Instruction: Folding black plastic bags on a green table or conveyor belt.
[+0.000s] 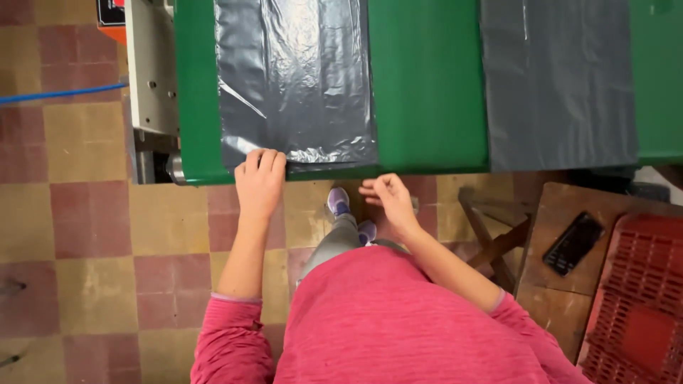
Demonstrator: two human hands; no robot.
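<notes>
Head view shows your left hand [259,178] pressed flat, fingers together, on the near edge of the grey plastic bag [295,82] lying just beyond it on the green counter [427,85]. Your right hand [388,195] hangs loosely curled and holding nothing, just short of that edge; bring it onto the bag's other near corner so the sheet draws off evenly

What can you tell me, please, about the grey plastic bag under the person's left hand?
The grey bag is thin, glossy plastic film, wrinkled and catching light. It lies flat on the green belt, its near edge slightly rumpled at the belt's front edge, its far end cut off by the picture's top. The left hand rests its fingers on the near left corner. The right hand hangs just clear of it. A second grey bag lies apart to the right.
</notes>
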